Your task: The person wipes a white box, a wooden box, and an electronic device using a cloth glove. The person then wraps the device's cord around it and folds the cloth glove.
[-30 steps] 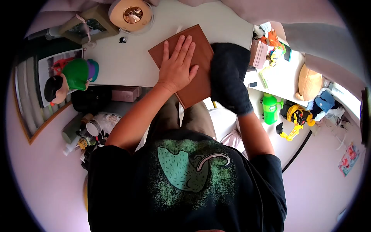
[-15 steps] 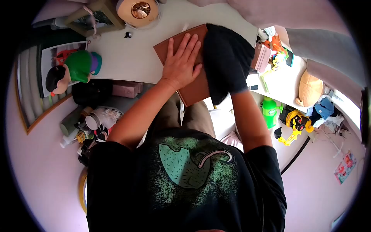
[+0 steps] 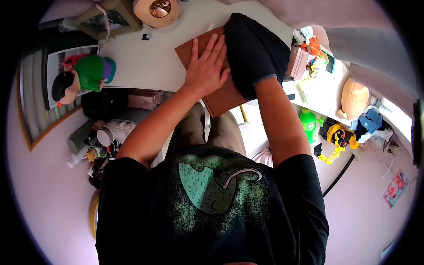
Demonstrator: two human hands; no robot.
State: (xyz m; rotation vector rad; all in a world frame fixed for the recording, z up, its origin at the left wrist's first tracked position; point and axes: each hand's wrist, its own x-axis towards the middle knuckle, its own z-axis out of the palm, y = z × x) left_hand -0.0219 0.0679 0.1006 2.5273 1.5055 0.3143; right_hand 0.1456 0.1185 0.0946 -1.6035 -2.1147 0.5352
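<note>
A brown, flat, leather-look book or folder (image 3: 225, 102) lies at the front edge of the white desk, its lower corner past the edge. My left hand (image 3: 206, 66) rests flat on its cover, fingers stretched out. Over the book's right side lies a black cloth (image 3: 254, 48), which wraps my right hand down to the wrist. The fingers of that hand are hidden inside or beneath the cloth, so their shape does not show.
A green-clothed figurine (image 3: 88, 73) and a picture frame (image 3: 110, 20) stand on the left. A round lamp-like object (image 3: 157, 11) sits at the back. Pink boxes (image 3: 298, 62), small toys and a tan plush (image 3: 354, 98) are on the right, with a green bottle (image 3: 308, 123) below.
The black cloth, with my right hand in it, has moved away from me and slightly left across the book. My left hand stays flat on the cover.
</note>
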